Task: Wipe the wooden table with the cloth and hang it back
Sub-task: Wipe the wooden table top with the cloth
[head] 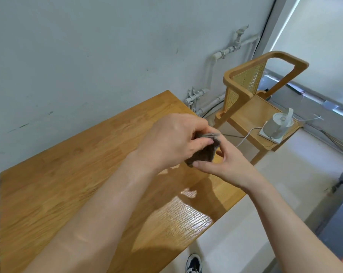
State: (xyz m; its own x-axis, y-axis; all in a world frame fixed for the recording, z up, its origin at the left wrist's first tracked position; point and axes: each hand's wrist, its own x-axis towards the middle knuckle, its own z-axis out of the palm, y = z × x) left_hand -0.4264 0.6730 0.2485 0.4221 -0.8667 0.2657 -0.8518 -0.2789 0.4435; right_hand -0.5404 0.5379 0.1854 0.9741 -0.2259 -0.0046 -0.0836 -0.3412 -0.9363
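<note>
Centre of frame, above the light wooden desk (68, 174): my left hand (172, 140) pinches the small dark brown cloth (204, 154) from above and my right hand (225, 166) curls under it, both grips clamped on it. Step looks like bunching the cloth. Next, probably, press it flat onto the desk; no hanging place in view.

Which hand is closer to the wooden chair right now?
Right. The right hand grips the brown cloth on the side facing the wooden chair; the left hand pinches the cloth from the far side, over the wooden table, farther from the chair.
</note>
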